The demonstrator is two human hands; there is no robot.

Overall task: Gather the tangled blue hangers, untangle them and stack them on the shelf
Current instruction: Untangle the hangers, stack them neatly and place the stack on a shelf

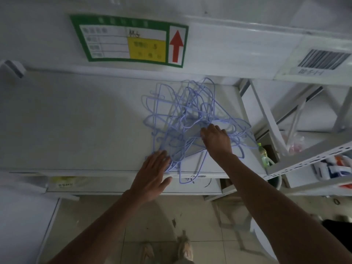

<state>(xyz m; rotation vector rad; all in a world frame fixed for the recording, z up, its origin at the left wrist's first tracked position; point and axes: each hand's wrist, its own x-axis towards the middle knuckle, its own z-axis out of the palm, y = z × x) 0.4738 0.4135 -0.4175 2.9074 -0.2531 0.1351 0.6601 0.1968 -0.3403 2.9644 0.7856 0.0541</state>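
Both hands were in the hanger mess on the shelf

The blue hangers (190, 121) sat tangled near the shelf's (76, 121) front right corner. The right hand (217, 141) was deepest in, fingers apparently clenched around wires mid-pile (too blurry to swear). The left hand (152, 174) lay flat, fingers released, at the pile's front-left edge, so lifting looked like the right's job.

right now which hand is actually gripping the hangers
The right hand, fingers curled into the middle of the blue hangers; the left hand lies flat at their edge.
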